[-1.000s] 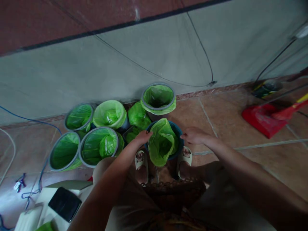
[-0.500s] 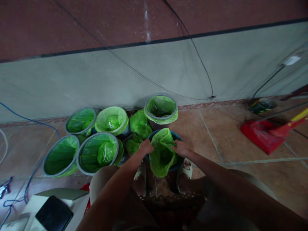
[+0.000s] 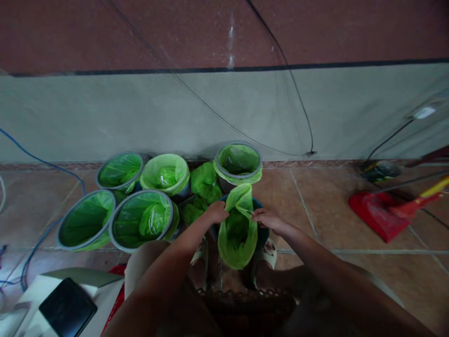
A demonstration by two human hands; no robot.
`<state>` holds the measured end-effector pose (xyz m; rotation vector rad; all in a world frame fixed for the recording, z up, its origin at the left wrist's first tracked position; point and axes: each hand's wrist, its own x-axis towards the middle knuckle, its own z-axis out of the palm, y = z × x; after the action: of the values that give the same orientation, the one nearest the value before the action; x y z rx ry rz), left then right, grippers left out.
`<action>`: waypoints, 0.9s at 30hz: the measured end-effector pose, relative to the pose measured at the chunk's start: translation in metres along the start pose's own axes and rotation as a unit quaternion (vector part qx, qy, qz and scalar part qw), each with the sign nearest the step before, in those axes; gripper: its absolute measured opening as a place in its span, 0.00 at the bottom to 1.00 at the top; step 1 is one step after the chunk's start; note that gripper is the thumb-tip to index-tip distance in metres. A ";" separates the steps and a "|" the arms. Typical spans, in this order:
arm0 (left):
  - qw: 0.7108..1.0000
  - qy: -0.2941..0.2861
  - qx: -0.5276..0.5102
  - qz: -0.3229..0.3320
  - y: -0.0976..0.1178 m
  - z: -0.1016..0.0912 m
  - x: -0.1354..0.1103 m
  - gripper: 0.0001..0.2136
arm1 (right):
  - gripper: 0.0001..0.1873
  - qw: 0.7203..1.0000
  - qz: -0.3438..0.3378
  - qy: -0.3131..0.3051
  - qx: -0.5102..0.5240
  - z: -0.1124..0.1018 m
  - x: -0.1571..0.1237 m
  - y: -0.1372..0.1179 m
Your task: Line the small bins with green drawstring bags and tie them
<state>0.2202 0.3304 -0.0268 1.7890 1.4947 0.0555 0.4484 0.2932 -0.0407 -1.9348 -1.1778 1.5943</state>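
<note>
A green plastic bag point(image 3: 237, 252) stands in the dark blue bin point(image 3: 262, 238) between my feet, its mouth open toward me. My left hand point(image 3: 216, 213) pinches the left edge of the bag. On the opposite side my right hand point(image 3: 267, 219) is closed on the bag's edge, where a thin white string shows at the fingertips. The bag's far edge stands up in a peak above the bin, and its near edge hangs over the front rim. Just behind is a grey-rimmed bin point(image 3: 238, 177) lined with another green bag.
Several bag-lined bins point(image 3: 140, 248) cluster at the left, some holding tied green bundles. A knotted green bag point(image 3: 206, 181) sits beside them. At the right lies a red dustpan point(image 3: 379, 215). A dark tablet-like object point(image 3: 68, 306) rests on a white box. Blue cable point(image 3: 45, 245) crosses the floor.
The bag's mouth has opened wider, and its near edge has dropped further over the front of the bin. Both hands have kept their hold. The camera view has tilted slightly.
</note>
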 end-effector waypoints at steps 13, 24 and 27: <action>0.951 0.089 -0.267 0.131 0.053 -0.070 -0.023 0.13 | 0.16 0.958 -0.224 0.125 -0.128 -0.024 -0.032 -0.060; 0.861 0.068 -0.406 0.299 0.085 -0.080 -0.037 0.17 | 0.16 0.927 -0.309 -0.005 0.213 -0.036 -0.063 -0.106; 0.874 0.105 -0.372 0.296 0.088 -0.073 -0.029 0.16 | 0.15 0.938 -0.268 -0.084 0.204 -0.018 -0.060 -0.103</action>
<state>0.2464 0.3452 0.0872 1.5258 0.8072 1.0193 0.4270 0.3103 0.0771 -1.1128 -1.1874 1.5573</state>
